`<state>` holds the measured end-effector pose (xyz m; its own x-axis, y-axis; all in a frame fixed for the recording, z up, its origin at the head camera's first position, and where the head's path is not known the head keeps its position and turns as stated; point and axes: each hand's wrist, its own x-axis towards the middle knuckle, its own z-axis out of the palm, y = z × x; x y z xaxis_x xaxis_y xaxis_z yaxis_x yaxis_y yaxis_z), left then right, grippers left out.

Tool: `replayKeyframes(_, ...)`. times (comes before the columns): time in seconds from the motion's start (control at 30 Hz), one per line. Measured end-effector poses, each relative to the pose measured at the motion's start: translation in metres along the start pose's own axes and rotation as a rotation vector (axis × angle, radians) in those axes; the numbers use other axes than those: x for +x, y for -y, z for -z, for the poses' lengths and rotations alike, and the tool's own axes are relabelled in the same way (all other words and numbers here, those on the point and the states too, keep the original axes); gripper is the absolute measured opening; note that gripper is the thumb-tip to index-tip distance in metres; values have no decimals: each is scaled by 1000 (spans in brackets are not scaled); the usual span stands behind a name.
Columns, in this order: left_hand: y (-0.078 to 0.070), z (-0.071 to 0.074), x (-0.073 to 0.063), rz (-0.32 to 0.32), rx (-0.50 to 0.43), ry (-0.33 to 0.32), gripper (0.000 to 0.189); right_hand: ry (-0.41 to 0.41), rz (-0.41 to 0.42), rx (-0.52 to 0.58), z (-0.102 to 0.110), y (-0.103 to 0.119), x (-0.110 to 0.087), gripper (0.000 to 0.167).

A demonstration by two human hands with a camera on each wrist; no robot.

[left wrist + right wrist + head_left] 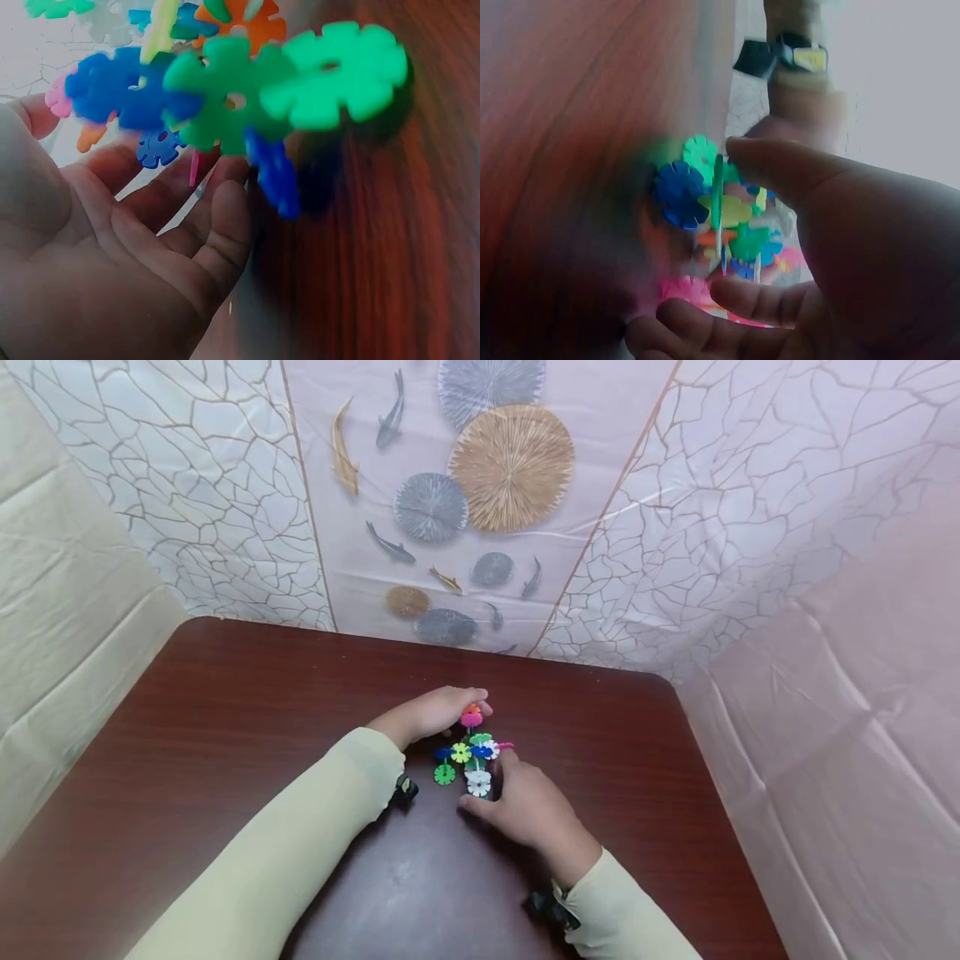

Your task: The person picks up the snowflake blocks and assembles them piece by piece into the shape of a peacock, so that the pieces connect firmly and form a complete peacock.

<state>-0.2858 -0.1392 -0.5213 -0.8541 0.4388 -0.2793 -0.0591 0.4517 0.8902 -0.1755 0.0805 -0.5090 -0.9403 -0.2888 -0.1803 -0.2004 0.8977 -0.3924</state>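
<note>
A cluster of joined, flower-shaped plastic snowflake discs (481, 752) stands on the dark table in blue, green, yellow, white, pink and orange. My left hand (438, 712) holds its far end, thumb over the pink and orange discs. From the left wrist view, this hand's fingers (229, 225) curl beneath the pieces, and a green disc (337, 75) sticks out past them. My right hand (534, 806) spreads around the near right side, thumb by a white disc (478, 783). In the right wrist view, thumb and fingers stand apart, a blue disc (681, 195) beyond them.
The brown wooden table (225, 710) is bounded by a patterned cloth (217, 485) at the back and by plain hangings (832, 760) on both sides. Dark camera straps (551, 910) sit at both wrists, below pale yellow sleeves.
</note>
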Motion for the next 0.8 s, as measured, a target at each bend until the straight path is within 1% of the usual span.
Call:
replayKeyframes(0.1, 4, 5, -8, 22, 6, -9, 75, 18, 17, 13, 3, -7, 6, 72)
replayKeyframes(0.17, 7, 8, -15, 35, 7, -26, 80, 32, 31, 20, 6, -11, 10, 63)
replayKeyframes(0.3, 20, 15, -31, 78, 0, -93, 89, 36, 72, 18, 13, -17, 19, 50)
replayKeyframes(0.43, 35, 20, -45, 111, -55, -160, 87, 35, 100, -2, 21, -22, 31, 38)
replayKeyframes(0.5, 39, 20, -52, 118, -87, -185, 87, 38, 113, -18, 24, -24, 38, 34)
replayKeyframes(0.6, 42, 19, -61, 116, -126, -210, 87, 37, 134, -38, 29, -30, 49, 30)
replayKeyframes(0.7, 41, 18, -69, 103, -142, -223, 87, 38, 166, -45, 37, -34, 59, 30)
replayKeyframes(0.8, 37, 17, -73, 87, -153, -233, 85, 44, 199, -43, 46, -38, 67, 30)
